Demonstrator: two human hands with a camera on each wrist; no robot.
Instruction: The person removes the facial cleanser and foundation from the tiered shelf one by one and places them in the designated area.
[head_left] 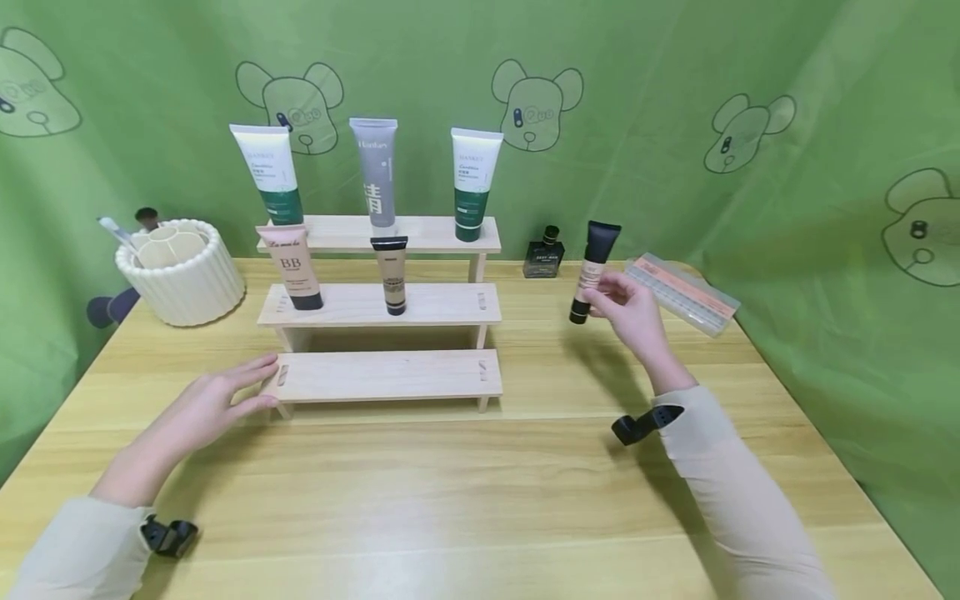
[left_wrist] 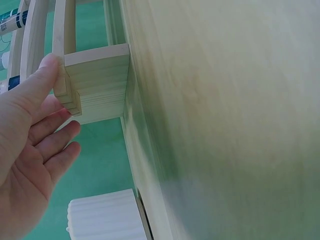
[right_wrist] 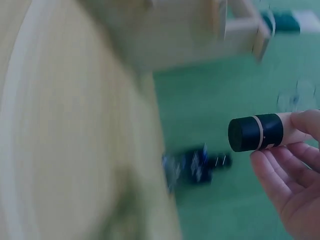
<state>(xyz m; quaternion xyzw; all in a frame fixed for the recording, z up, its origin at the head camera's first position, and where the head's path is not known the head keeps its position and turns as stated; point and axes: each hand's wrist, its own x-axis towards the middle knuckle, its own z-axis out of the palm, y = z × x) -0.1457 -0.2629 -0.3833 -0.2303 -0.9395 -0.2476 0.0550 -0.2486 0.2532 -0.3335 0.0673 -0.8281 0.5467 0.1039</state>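
Note:
Upright in my right hand [head_left: 628, 310] is a slim tube [head_left: 591, 271] with a pinkish middle and black ends, pinched between thumb and fingers above the table. The right wrist view has its black cap [right_wrist: 256, 132] pointing out of the grip. My left hand [head_left: 213, 400] holds the left end of the lowest step of a three-step wooden display stand [head_left: 390, 375], thumb at the front corner. On the middle step stand a pink BB tube [head_left: 291, 265] and a small beige tube [head_left: 391, 275]. The top step carries a white-green tube [head_left: 270, 171], a grey tube [head_left: 375, 171] and another white-green tube [head_left: 474, 179].
A dark perfume bottle [head_left: 544, 252] stands right of the stand. Behind my right hand lies a clear flat case [head_left: 684, 293] with an orange strip. A white ribbed holder [head_left: 180, 283] with brushes is at the back left. A green curtain [head_left: 637, 50] hangs behind the table.

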